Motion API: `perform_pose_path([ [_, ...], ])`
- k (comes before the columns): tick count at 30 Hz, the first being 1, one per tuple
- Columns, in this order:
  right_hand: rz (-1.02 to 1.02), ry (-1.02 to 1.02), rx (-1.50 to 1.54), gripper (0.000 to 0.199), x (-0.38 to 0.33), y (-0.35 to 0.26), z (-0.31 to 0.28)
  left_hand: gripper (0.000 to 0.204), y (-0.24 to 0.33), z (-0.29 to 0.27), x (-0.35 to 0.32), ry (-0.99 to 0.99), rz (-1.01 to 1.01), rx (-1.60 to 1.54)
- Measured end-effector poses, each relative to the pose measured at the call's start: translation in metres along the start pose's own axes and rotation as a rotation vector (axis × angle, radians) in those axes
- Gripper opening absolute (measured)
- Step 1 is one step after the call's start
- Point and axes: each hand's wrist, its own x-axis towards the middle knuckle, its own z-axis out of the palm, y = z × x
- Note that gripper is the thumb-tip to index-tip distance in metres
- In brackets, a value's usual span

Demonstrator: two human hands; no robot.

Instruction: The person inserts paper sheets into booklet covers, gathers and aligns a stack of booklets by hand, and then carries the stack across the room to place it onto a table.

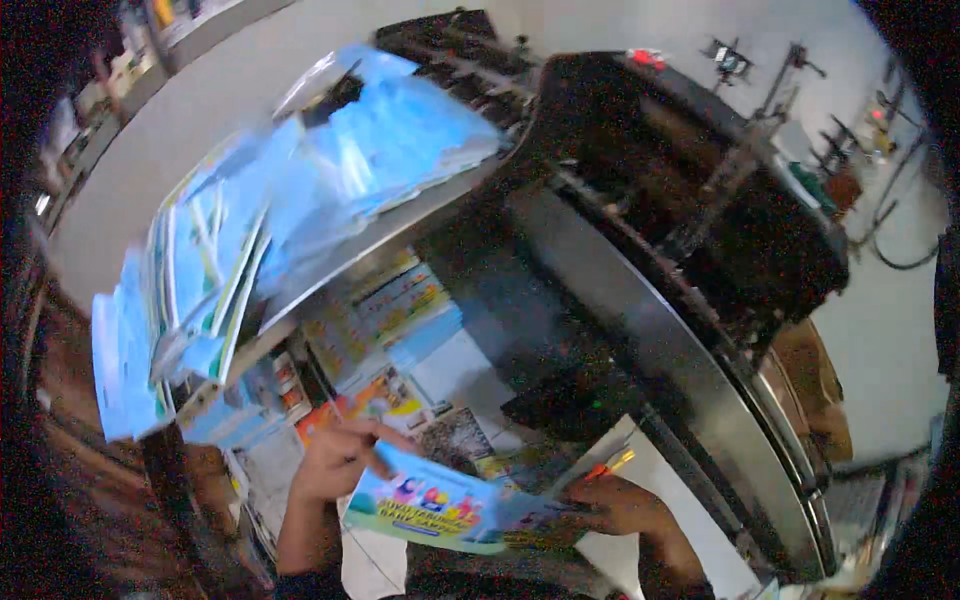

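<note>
2 hands in view, 1 booklet b/w them, 1 red-and-yellow tool by the R one. Booklet [425, 500]: single pc as far as visible, lt blue & green w/ small colourful cartoon figs, held low-centre just in front of the body, tilted down to the R; its R end is blurred. L hand [340, 462]: fingers bent, nearly closed, pinching the booklet's upper L corner. R hand [612, 506]: fingers partly curled, grasping the booklet's R end. Tool [612, 466] sits right at those R fingers, thin & blurry; can't tell its kind or whether it's gripped too. Upper L: approx 2 heaps of lt-blue printed pcs, L heap [205, 270] fanned & R heap [400, 135] flatter, touching each other, on 1 grey table [430, 197]; too many overlaps & blur to count pcs. Below the table edge, min. 2 paper stacks: pale-blue one [435, 335] nr centre, another [235, 425] further L, plus 1 orange-printed sheet [392, 393] nr the L hand. Upper R: 1 big dark bulky item [690, 170], kind unclear, w/ 1 small red thing [645, 58] at its top edge.
</note>
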Motion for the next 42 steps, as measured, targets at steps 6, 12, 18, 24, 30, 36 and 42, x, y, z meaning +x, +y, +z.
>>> perform_pose_path([
  [6, -0.071, 0.021, 0.203, 0.033, 0.091, -0.100, 0.030, 0.014, 0.050, -0.037, -0.009, 0.012, -0.092, -0.144],
  [12, 0.045, 0.040, 0.020, 0.029, 0.158, -0.206, 0.021, 0.012, 0.117, -0.074, -0.004, 0.014, -0.567, -0.229],
  [18, -0.160, 0.239, -0.225, 0.022, 0.148, -0.244, 0.011, 0.022, 0.125, -0.146, -0.040, 0.185, 0.041, 0.076],
  [24, 0.121, 0.234, -0.047, 0.023, 0.087, -0.220, 0.003, 0.023, 0.133, -0.191, -0.035, 0.366, 0.002, -0.118],
  [30, 0.060, 0.343, 0.173, 0.031, 0.073, -0.207, -0.016, 0.015, 0.141, -0.170, 0.036, 0.171, 0.002, -0.120],
  [36, 0.200, 0.369, 0.222, 0.037, 0.112, -0.165, -0.073, 0.007, 0.142, -0.181, 0.092, 0.481, -0.079, 0.174],
  [42, 0.070, 1.020, -0.334, 0.046, 0.215, -0.155, -0.207, 0.016, 0.165, -0.206, 0.113, 0.794, -0.095, 0.179],
])
